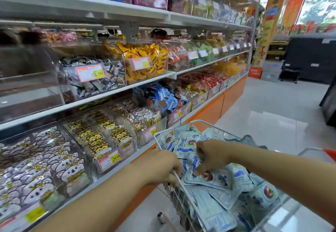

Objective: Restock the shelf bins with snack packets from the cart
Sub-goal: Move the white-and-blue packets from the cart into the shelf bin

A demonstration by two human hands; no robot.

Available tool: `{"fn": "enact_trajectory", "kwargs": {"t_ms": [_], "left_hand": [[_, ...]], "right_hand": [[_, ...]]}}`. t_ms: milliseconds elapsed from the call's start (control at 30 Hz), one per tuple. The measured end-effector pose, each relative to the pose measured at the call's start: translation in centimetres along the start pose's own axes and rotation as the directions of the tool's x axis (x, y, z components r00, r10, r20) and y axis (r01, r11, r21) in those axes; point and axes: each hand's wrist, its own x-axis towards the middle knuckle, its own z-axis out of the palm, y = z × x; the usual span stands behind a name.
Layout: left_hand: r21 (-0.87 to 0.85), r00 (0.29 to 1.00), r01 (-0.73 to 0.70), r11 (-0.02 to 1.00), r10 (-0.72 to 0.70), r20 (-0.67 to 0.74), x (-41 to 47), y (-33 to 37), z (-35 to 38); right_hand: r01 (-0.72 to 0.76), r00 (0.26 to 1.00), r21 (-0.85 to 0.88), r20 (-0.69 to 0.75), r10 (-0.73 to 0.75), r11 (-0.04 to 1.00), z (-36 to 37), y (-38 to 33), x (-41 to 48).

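The fingers (199, 169) of the right hand (211, 155) are curling down into the snack packets (218, 179), their tips gripping one pale blue and white packet at the top of the heap. The packets are lying loose inside the cart (175, 200), filling it nearly to the rim, with a few tilting up against its far edge. The left hand (161, 166) is gripping the cart's left rim, its fingers wrapping over the white wire. Both forearms are reaching in from the cart's near side.

Just left of the cart, the shelf bins (101, 137) are sitting in rows, clear-fronted and sloping towards the aisle. The lowest row, level with the cart's rim, is holding packets printed with cartoon animals, and a price tag (109, 159) is hanging on one bin's front edge. Above the cart's height, further rows are showing black, yellow and red sweets. Below the lowest bins, an orange base panel (209, 111) is running along the shelf, and the cart's left side is standing close to it, with only a narrow strip of floor between them.

Ahead and to the right of the cart, the glossy pale floor (272, 122) is stretching open down the aisle. Well beyond the cart, a dark display unit (309, 58) is standing at the far end.
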Motion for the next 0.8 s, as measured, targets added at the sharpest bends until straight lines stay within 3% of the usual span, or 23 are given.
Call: {"fn": "enact_trajectory", "kwargs": {"t_ms": [133, 267, 567, 700, 800], "left_hand": [[-0.023, 0.999, -0.031, 0.999, 0.03, -0.025, -0.1, -0.3, 0.2], [-0.049, 0.999, -0.028, 0.998, 0.026, -0.031, -0.1, -0.4, 0.5], [-0.119, 0.996, 0.076, 0.99, -0.081, -0.04, 0.1, -0.5, 0.8], [-0.262, 0.991, 0.122, 0.957, -0.131, -0.019, -0.6, -0.5, 0.1], [-0.542, 0.966, 0.218, 0.812, -0.26, -0.002, -1.4, -1.6, -1.1]], "right_hand": [[-0.065, 0.998, 0.032, -0.021, 0.066, 0.997, -1.8, 0.3, 0.6], [-0.075, 0.996, 0.071, 0.057, 0.071, 0.995, -2.1, 0.2, 1.6], [-0.001, 0.982, 0.095, 0.19, -0.017, 0.995, -2.6, -1.0, -0.1], [-0.007, 0.999, 0.189, 0.047, -0.002, 0.982, -4.3, -0.6, -0.9], [0.053, 0.995, 0.44, -0.096, -0.012, 0.896, -5.3, -0.1, -1.1]]}}
